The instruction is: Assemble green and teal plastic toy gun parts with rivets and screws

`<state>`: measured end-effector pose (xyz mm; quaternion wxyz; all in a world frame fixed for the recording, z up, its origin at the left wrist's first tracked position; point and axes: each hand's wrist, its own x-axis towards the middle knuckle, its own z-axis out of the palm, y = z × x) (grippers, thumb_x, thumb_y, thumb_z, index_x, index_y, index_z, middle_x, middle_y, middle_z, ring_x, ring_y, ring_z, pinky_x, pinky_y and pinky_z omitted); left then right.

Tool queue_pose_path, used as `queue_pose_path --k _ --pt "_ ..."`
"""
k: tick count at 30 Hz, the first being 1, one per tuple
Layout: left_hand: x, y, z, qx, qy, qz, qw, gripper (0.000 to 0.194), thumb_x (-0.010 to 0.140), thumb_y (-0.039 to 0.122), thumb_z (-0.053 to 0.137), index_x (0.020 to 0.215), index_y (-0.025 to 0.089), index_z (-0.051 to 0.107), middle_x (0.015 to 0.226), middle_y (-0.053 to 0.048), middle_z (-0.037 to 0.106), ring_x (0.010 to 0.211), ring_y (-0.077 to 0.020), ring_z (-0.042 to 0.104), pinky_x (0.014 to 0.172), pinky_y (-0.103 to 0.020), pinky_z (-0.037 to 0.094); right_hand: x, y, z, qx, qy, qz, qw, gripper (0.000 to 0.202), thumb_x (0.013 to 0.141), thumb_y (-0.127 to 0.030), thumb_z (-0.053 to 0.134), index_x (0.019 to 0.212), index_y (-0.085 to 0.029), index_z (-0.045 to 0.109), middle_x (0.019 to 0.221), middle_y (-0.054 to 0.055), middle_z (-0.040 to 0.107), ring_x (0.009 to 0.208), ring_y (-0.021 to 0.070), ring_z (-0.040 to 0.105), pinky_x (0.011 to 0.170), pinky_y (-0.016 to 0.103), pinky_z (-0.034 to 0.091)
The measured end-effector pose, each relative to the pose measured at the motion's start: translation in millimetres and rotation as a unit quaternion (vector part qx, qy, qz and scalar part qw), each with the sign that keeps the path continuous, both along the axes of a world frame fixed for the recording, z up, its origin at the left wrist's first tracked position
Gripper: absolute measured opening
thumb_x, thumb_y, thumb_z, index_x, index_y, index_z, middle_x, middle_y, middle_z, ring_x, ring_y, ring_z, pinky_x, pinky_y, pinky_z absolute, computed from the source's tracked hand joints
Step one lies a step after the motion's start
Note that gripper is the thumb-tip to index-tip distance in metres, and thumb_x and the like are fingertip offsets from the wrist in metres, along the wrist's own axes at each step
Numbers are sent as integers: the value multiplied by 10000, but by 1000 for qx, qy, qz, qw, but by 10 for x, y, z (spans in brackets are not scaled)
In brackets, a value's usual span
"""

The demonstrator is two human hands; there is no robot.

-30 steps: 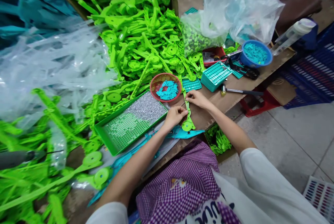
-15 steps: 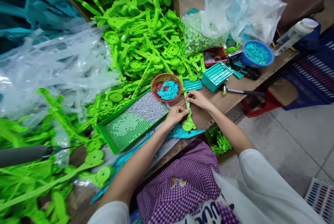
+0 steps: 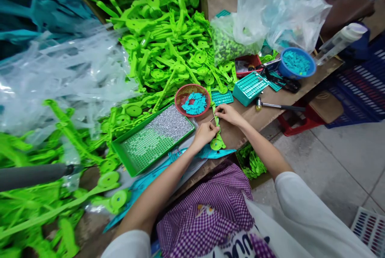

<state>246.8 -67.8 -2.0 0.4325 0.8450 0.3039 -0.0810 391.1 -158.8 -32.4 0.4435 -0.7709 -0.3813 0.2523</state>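
Note:
A long bright green plastic part (image 3: 216, 144) with a round disc at its near end lies at the table edge, pointing away from me. My left hand (image 3: 205, 134) is closed at its left side, thumb and fingertips pinched on it. Farther up the same part, my right hand (image 3: 227, 113) pinches it from the right. A thin dark rod (image 3: 213, 119) shows between the two hands; which fingers hold it is unclear. Left of my hands stands a green tray (image 3: 122, 154) of small silvery pieces. Behind them is a red-brown basket (image 3: 179, 97) with turquoise pieces.
A heap of green plastic parts (image 3: 168, 45) covers the back and left. To the right are a turquoise box (image 3: 249, 97), a hammer (image 3: 279, 107) and a blue bowl (image 3: 313, 67). A grey-handled tool (image 3: 33, 178) reaches in from the left. Turquoise parts (image 3: 210, 152) lie along the front edge.
The grey-handled tool at the left has shifted right, further into view. My left hand has moved very slightly to the right; both hands keep their pinch at the green part.

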Motion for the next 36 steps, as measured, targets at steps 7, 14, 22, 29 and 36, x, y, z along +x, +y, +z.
queue_pose_path --k 7,14,22,29,36 --pt "-35 -79 -16 43 16 -2 999 135 840 338 602 812 207 589 819 -40 720 812 -215 672 684 -287 428 21 13 21 -7 -1 12 1000 10 764 -165 622 768 -169 629 790 -6 613 754 140 539 741 274 434" --pt "39 30 -93 -48 -33 -13 998 101 744 233 668 764 205 573 610 22 661 679 -187 657 666 -272 436 14 8 36 -18 -35 10 999 44 767 -162 612 799 -182 589 843 4 600 815 153 529 801 295 425" --pt "45 17 -146 -91 -61 9 994 109 724 217 654 733 191 549 537 50 606 540 -144 599 564 -246 410 34 -20 43 -15 -1 33 999 125 772 -286 646 793 -182 580 784 -10 580 754 140 531 711 266 434" --pt "-84 -49 -122 -92 -130 36 987 255 755 241 672 982 181 573 669 34 652 627 -150 635 635 -257 450 0 -46 18 -3 40 20 999 186 751 -308 678 845 -163 610 849 6 621 720 133 559 705 285 474" --pt "-144 -76 -107 -81 -168 38 982 166 770 215 673 886 198 555 715 26 671 630 -141 641 647 -264 485 -192 -170 160 20 -69 -75 995 123 816 -308 645 789 -188 647 885 36 614 841 167 585 743 293 469"
